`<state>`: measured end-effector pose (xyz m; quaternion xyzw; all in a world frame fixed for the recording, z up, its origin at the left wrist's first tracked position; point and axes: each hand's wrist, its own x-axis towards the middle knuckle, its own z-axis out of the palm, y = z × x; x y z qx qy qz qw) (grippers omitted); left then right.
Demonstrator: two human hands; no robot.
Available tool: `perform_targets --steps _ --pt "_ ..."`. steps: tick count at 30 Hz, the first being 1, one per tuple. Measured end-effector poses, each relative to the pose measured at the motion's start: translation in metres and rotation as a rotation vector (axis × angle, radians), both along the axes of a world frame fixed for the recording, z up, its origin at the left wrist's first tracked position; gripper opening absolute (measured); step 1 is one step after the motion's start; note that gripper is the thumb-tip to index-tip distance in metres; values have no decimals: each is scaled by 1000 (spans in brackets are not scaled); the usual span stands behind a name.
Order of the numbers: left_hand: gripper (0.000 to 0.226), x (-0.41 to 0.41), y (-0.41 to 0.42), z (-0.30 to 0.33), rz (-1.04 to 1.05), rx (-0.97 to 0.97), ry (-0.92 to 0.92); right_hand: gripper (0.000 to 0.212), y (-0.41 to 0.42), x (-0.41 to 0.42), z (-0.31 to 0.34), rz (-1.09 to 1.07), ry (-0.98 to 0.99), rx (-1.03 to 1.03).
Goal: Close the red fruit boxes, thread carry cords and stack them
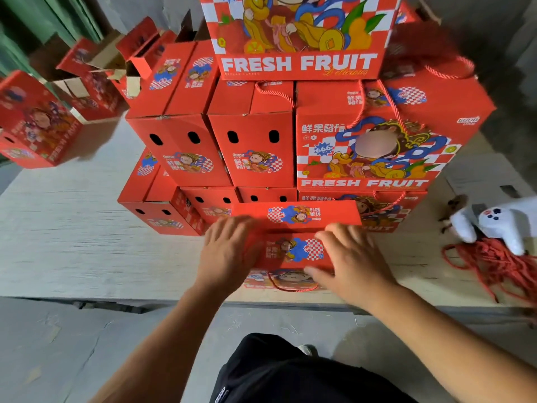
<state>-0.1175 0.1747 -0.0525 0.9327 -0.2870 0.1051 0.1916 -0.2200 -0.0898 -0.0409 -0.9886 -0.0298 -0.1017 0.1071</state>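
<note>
Top box [299,36] cut by frame edge; far-left boxes [35,120] blurred.

- Pale wooden bench [72,228], its near edge above a grey concrete floor [87,344].
- Stack of red boxes [261,146] at the middle.
- Open boxes [37,120] at far left.
- Red cords [494,263] and a white plush toy [499,222] at right.
- One box [293,251] at the near edge.
</note>
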Motion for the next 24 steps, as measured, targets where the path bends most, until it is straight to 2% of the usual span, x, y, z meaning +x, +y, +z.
perform_targets --steps 1,3,5,7,9,12,13,15,17,19,24 --pt "43 -3 1 1 -115 66 -11 76 7 -3 -1 0 81 -23" --pt "45 -6 1 2 -195 79 25 81 15 -2 0 -35 152 -48" --pt "44 -5 1 4 -203 86 8 79 19 0 3 -7 162 -58" --pt "42 -1 0 6 -194 116 4 87 21 0 2 36 204 -96" --pt "43 11 -6 15 -183 163 13 96 25 1 1 7 249 -114" --pt "35 40 -26 31 -215 215 67 100 35 11 2 -40 282 -105" --pt "39 49 -35 34 -221 223 123 98 37 16 4 -43 285 -120" --pt "61 63 -52 37 -216 266 314 92 37 26 9 -42 280 -139" --pt "77 72 -60 36 -209 389 428 87 35 32 10 -55 274 -139" --pt "82 78 -59 34 -216 462 443 88 37 35 10 -73 298 -116" --pt "80 83 -59 35 -214 476 535 91 39 42 7 -76 332 -93"
